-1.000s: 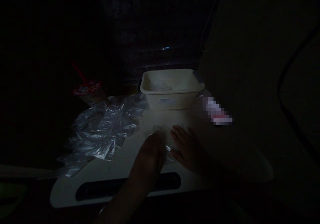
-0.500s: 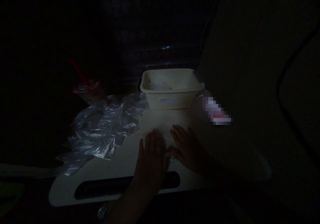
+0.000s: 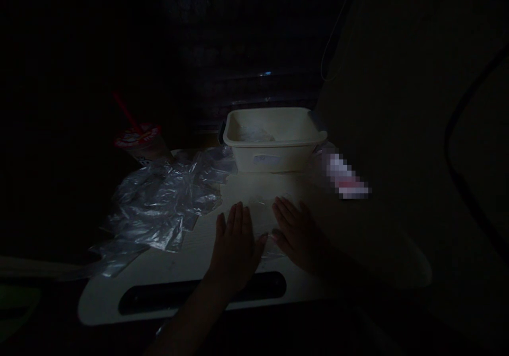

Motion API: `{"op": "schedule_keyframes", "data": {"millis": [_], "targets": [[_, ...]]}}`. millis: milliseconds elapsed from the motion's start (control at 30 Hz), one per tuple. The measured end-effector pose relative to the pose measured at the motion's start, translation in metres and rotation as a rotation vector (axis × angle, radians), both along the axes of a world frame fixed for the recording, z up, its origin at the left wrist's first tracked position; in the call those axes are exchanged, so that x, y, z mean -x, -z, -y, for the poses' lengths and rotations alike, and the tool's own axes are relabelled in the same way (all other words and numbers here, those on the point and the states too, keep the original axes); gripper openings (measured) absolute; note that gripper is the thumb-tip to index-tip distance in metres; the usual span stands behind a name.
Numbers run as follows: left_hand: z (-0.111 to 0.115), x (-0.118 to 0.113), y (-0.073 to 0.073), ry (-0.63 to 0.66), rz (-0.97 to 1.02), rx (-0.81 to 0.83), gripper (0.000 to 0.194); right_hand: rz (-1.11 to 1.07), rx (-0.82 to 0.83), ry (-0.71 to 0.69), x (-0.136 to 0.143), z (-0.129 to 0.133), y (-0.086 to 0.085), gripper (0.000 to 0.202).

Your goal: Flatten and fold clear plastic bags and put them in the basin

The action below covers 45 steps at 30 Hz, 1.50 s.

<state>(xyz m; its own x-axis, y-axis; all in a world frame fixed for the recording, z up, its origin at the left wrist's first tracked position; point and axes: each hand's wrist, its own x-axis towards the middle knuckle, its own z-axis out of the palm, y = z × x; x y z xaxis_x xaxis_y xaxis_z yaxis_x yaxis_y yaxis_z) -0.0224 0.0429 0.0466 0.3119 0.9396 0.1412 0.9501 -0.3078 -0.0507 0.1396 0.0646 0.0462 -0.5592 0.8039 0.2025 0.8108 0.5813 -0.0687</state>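
In dim light, my left hand [image 3: 235,247] lies flat on a clear plastic bag [image 3: 262,213], palm down with the fingers stretched out. My right hand [image 3: 296,233] rests flat on the bag's right side, its fingers extended toward upper left. The two thumbs nearly meet above the bag. Much of the bag is hidden under the hands, and its outline is faint on the pale table [image 3: 191,260]. Left of my hands lies a heap of crumpled clear plastic bags [image 3: 159,202].
A cream plastic bin [image 3: 274,154] with something clear inside stands at the table's back. Behind the heap is a lidded drink cup [image 3: 145,147] with a red straw [image 3: 127,112]. A pixelated item [image 3: 344,178] lies to the right. A dark slot [image 3: 167,296] runs along the front edge.
My left hand has slid slightly left, away from my right hand, and more of the bag shows between them. My right hand has hardly moved.
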Motion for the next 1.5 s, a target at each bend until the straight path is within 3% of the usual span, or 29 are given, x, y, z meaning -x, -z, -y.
{"op": "schedule_keyframes", "data": {"millis": [567,633,767,833,1233,1500], "targets": [[0.0,0.011,-0.002,0.007,0.031,0.016,0.085,0.02,-0.036,0.085,-0.007,-0.002,0.008,0.054],[0.0,0.012,-0.002,0.017,0.032,0.016,0.083,0.014,-0.041,0.087,-0.007,-0.002,0.008,0.054],[0.0,0.014,-0.002,0.032,0.015,0.053,0.053,0.015,-0.041,0.089,-0.007,-0.002,0.007,0.053],[0.0,0.014,-0.002,0.026,0.006,0.042,0.048,0.019,-0.034,0.097,-0.007,-0.002,0.006,0.053],[-0.001,0.02,-0.003,0.057,-0.021,0.039,0.071,0.029,-0.027,0.101,-0.007,-0.001,0.004,0.053],[-0.002,0.019,-0.002,0.047,-0.025,0.022,0.072,0.023,-0.035,0.103,-0.006,-0.001,0.005,0.052]]}}
